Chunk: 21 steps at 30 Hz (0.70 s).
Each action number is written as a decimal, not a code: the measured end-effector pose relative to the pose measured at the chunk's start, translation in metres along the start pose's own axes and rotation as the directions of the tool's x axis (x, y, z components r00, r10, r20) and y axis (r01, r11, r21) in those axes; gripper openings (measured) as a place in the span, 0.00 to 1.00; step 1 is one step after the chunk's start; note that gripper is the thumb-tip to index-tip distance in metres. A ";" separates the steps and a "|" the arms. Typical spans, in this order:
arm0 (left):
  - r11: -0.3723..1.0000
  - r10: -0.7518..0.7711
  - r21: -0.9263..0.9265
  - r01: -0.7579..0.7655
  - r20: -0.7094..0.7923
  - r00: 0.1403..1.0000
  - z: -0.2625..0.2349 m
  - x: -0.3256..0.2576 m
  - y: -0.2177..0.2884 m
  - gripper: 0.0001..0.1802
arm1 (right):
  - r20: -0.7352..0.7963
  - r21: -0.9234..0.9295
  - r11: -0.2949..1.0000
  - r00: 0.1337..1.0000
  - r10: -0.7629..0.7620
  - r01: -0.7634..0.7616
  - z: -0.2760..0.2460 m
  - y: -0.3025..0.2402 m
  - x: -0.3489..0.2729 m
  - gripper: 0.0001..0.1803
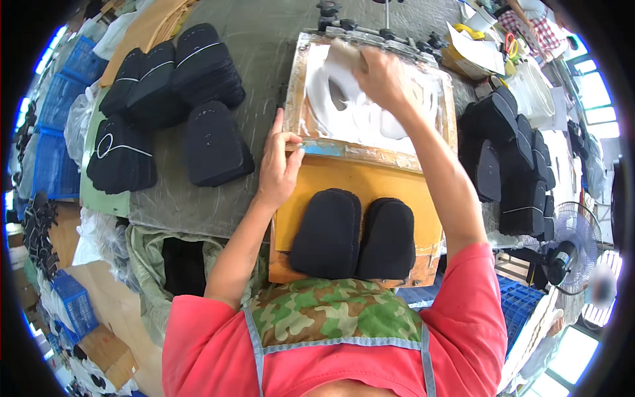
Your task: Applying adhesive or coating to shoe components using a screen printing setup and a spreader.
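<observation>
A wooden screen-printing frame [377, 155] lies at the far end of an orange-yellow board [331, 176], its mesh smeared with white paste [390, 126]. My right hand [383, 78] is closed around a pale squeegee [344, 58] near the frame's far side; its lower edge meets the white paste. At the frame's near left corner, my left hand [280, 165] grips the wood, index finger stretched along the side rail. Nearer me on the board lie two stacks of black rounded pads, a left stack [325, 235] and a right stack [385, 239].
Several tied stacks of black pads [205, 66] stand on the table to the left. More black stacks [489, 119] sit on the right, beside a white tub [531, 92]. Metal clamps [370, 28] hold the frame's far edge. A fan [572, 248] stands at the right.
</observation>
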State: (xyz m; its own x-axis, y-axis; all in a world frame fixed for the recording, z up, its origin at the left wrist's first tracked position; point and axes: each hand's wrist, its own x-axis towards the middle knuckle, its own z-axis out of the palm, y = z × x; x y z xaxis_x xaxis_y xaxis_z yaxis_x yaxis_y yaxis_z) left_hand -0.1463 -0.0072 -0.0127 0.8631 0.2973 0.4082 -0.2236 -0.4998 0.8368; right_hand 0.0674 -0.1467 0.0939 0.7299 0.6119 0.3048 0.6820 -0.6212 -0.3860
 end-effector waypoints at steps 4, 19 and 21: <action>0.997 0.042 0.058 -0.042 0.010 0.999 0.001 0.003 -0.002 0.09 | -0.116 -0.135 0.988 0.989 -0.096 0.080 0.028 0.034 0.023 0.08; 0.977 -0.124 -0.170 0.127 0.026 0.992 -0.003 0.008 0.018 0.09 | 0.011 -0.322 0.946 0.999 -0.045 0.047 -0.038 0.119 0.025 0.13; 0.967 -0.071 -0.247 0.064 -0.018 0.997 -0.008 0.014 0.029 0.08 | -0.234 -0.459 0.881 0.940 -0.246 0.116 -0.057 0.122 0.032 0.14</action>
State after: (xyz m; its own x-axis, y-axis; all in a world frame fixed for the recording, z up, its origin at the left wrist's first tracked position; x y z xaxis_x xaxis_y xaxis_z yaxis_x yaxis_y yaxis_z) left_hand -0.1443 -0.0109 0.0199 0.8684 0.3466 0.3545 -0.2729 -0.2628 0.9254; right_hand 0.1767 -0.2311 0.1063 0.5293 0.6136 0.5859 0.7070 -0.7008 0.0951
